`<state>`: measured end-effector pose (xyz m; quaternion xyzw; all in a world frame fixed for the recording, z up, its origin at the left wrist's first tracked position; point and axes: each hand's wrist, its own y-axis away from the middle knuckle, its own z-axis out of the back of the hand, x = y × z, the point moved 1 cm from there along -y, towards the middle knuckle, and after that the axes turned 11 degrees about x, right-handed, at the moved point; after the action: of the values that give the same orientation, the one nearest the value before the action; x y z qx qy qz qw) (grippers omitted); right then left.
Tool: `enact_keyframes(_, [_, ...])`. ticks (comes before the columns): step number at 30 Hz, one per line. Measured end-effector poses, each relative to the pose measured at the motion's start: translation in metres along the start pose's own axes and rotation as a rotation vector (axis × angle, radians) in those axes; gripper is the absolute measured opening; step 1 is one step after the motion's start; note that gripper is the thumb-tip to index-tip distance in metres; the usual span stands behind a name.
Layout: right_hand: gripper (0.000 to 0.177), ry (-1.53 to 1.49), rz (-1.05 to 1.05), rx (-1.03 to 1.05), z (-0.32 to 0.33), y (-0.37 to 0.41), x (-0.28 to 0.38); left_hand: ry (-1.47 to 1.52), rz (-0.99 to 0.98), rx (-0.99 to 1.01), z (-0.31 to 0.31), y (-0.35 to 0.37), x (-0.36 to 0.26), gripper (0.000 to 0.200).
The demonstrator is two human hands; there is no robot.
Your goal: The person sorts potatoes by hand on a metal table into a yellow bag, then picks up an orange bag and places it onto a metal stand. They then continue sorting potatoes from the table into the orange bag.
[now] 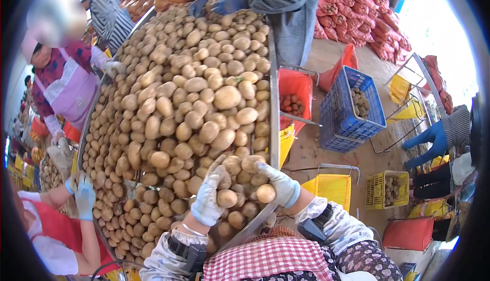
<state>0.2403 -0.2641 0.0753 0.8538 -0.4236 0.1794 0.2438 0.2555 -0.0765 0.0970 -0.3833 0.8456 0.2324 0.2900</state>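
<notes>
A large heap of brown potatoes [194, 120] covers the metal-edged sorting table [274, 97] before me. At its near edge my left hand [209, 193], in a white and pale blue glove, curls around potatoes [226, 198] from the left. From the right, my right hand [282, 184], gloved the same way, grips potatoes [266, 193] with its fingers bent over them. Several potatoes are gathered between the two palms. Some fingertips are hidden behind the potatoes.
Across the table a co-worker's blue-gloved hands [219, 6] touch potatoes; other workers stand along the left side. To the right are stacked blue crates [352, 110], a red bag [295, 94] on a frame, a yellow basket [329, 190] and a yellow crate [387, 190]. Red mesh sacks [352, 10] are piled behind.
</notes>
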Motion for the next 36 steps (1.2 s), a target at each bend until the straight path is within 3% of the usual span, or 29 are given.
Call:
enact_keyframes(1, [0.047,0.058,-0.029,-0.115,0.014,0.022,0.016,0.029,0.030,0.038,-0.008,-0.022,0.014,0.047])
enact_keyframes(2, [0.048,-0.081,0.033,-0.038,0.044,0.027,0.018,0.059,0.057,0.075,-0.015,-0.044,0.027,0.045])
enact_keyframes(3, [0.051,0.027,0.119,0.018,0.038,0.041,0.039,-0.670,-0.254,0.181,-0.032,-0.063,0.033,0.042])
enact_keyframes(4, [0.053,0.140,0.200,0.072,0.032,0.055,0.063,-0.026,0.060,0.090,-0.039,-0.096,0.045,0.041])
enact_keyframes(5, [0.058,0.162,0.196,0.028,0.084,0.048,0.076,-0.051,0.089,0.133,-0.039,-0.129,0.054,0.039])
enact_keyframes(6, [0.061,0.681,0.496,0.127,0.071,0.047,0.097,0.005,0.229,0.306,-0.043,-0.167,0.053,0.043])
enact_keyframes(7, [0.055,0.481,0.490,0.245,0.077,0.033,0.130,-0.460,0.061,0.488,-0.072,-0.190,0.032,0.039])
enact_keyframes(8, [0.045,0.624,0.569,0.155,0.096,0.025,0.157,-0.104,0.123,0.307,-0.059,-0.235,0.039,0.036])
enact_keyframes(9, [0.041,0.102,0.402,-0.150,0.147,-0.002,0.189,0.035,0.195,0.117,-0.088,-0.249,0.017,0.038])
enact_keyframes(10, [0.045,-0.068,0.349,-0.148,0.143,-0.007,0.214,0.089,0.206,0.089,-0.074,-0.279,0.015,0.041])
enact_keyframes(11, [0.045,-0.008,0.311,-0.363,0.135,0.000,0.222,-0.024,0.092,0.046,-0.072,-0.280,0.016,0.044])
enact_keyframes(12, [0.046,0.053,0.268,-0.572,0.129,0.002,0.226,-0.139,-0.022,-0.005,-0.066,-0.276,0.019,0.047])
enact_keyframes(14, [0.041,0.280,0.269,-0.579,0.184,0.000,0.203,-0.625,-0.263,-0.008,-0.033,-0.247,0.034,0.053])
enact_keyframes(15, [0.044,0.329,0.247,-0.378,0.245,-0.003,0.181,-0.518,-0.125,-0.035,-0.040,-0.208,0.026,0.050])
enact_keyframes(16, [0.047,0.366,0.214,-0.172,0.297,0.006,0.157,-0.566,-0.132,0.007,-0.027,-0.170,0.024,0.042])
enact_keyframes(18, [0.041,0.148,0.386,-0.005,0.335,0.042,0.110,-0.561,-0.142,0.040,0.004,-0.094,0.032,0.035])
enact_keyframes(20, [0.041,0.663,0.509,-0.750,0.208,0.060,0.066,-0.841,-0.105,-0.228,0.026,-0.010,0.043,0.031])
enact_keyframes(22, [0.045,1.182,0.674,-0.851,0.201,0.069,0.025,-1.828,-0.567,-0.453,0.039,0.052,0.033,0.034])
enact_keyframes(23, [0.045,1.194,0.650,-0.790,0.181,0.064,0.016,-1.962,-0.383,-0.658,0.047,0.087,0.041,0.050])
enact_keyframes(24, [0.050,1.496,0.652,-0.698,0.156,0.064,0.009,-2.079,-0.095,-0.838,0.061,0.122,0.058,0.066])
enact_keyframes(25, [0.055,1.797,0.657,-0.594,0.130,0.064,0.003,-2.054,0.102,-0.954,0.076,0.151,0.073,0.071])
enact_keyframes(26, [0.055,1.811,0.654,-0.545,0.105,0.055,0.000,-2.009,0.293,-1.062,0.089,0.177,0.083,0.076])
enact_keyframes(28, [0.068,1.994,0.641,-0.043,0.052,0.017,-0.008,-1.812,0.433,-1.125,0.107,0.217,0.093,0.095])
enact_keyframes(30, [0.073,2.058,0.579,0.268,0.007,-0.015,-0.034,-1.773,0.397,-1.095,0.123,0.230,0.089,0.100])
enact_keyframes(32, [0.073,2.186,0.283,0.566,-0.027,-0.039,-0.064,-1.771,0.351,-1.135,0.143,0.236,0.080,0.098])
enact_keyframes(36, [0.071,2.419,0.160,0.785,-0.041,-0.086,-0.135,-1.846,0.168,-1.197,0.174,0.231,0.056,0.090])
